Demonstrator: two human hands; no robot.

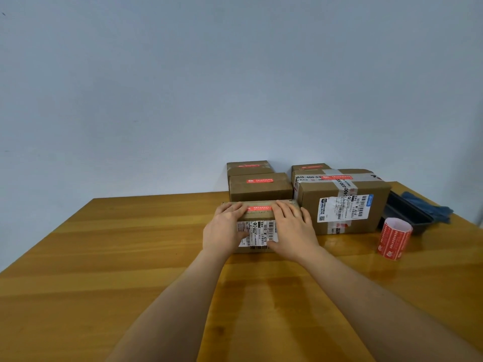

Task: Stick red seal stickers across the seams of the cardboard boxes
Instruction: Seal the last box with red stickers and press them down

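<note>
— Wooden table (104, 257), pale wall behind: what step is this?
— Pressing. The left hand (224, 228) and right hand (292, 231) lie flat-fingered on the near box (258, 232), flanking its red seal sticker (260, 208).
— Next?
— Probably another sticker from the roll (393, 239), standing well right, past the large sealed box (342, 202).

On the table (104, 257), the near box (258, 231) is sitting before two stacked boxes (257, 188); the big box (342, 202) is standing right, the sticker roll (393, 237) further right.
</note>
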